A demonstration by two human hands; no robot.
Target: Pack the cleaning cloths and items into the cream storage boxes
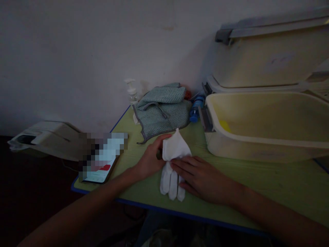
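Observation:
A white cloth glove lies on the green table, its fingers pointing toward me and its cuff end bunched to a peak. My left hand is closed on the glove's left edge near the cuff, with the fingertips partly hidden by the cloth. Across the glove's middle and right side lies my right hand, fingers stretched out and slightly apart. Its thumb is hard to make out.
Behind the glove are a grey-blue cloth, a pump bottle and a blue bottle. An open plastic bin stands right, holding something yellow. A phone lies left, near a white case beyond the table.

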